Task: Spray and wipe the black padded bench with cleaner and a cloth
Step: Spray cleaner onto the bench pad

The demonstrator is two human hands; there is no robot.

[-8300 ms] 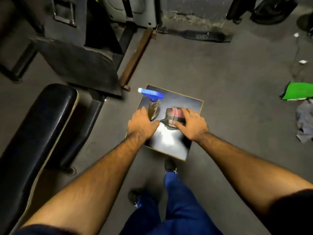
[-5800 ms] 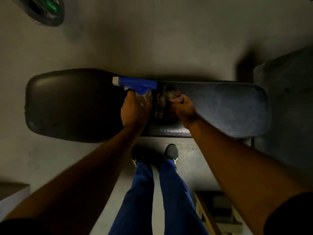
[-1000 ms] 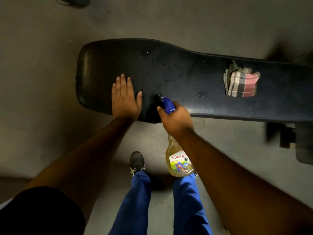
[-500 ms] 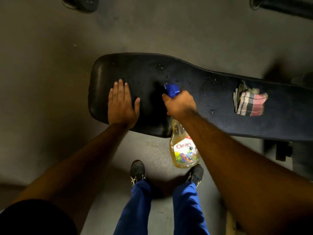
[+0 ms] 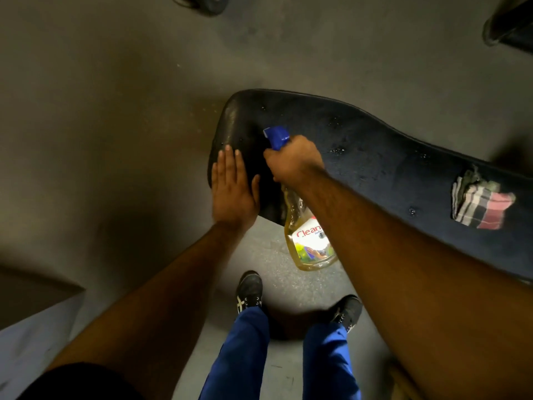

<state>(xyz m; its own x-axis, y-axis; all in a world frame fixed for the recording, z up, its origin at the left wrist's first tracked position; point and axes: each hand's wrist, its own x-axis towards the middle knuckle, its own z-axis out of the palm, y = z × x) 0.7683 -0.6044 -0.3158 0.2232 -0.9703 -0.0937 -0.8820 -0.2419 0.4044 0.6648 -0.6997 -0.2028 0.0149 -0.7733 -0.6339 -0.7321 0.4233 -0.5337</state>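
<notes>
Spraying step, wipe not started.
Right hand [image 5: 294, 161] gripping spray bottle [image 5: 308, 241], nozzle over bench [image 5: 375, 157] end; left hand [image 5: 232, 189] flat, fingers straight, on pad. Cloth [image 5: 481, 206] lying far right on bench. Next, probably: swap bottle for cloth.

My left hand [image 5: 232, 192] lies flat on the bench [image 5: 375, 157] end; my right hand [image 5: 294, 161] holds the bottle [image 5: 305, 241] beside it; the cloth [image 5: 480, 207] sits far right.

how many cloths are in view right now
1. The plaid cloth lies bunched on the black padded bench, toward its right part, away from both hands. None other shows, though the arms hide part of the bench.
</notes>
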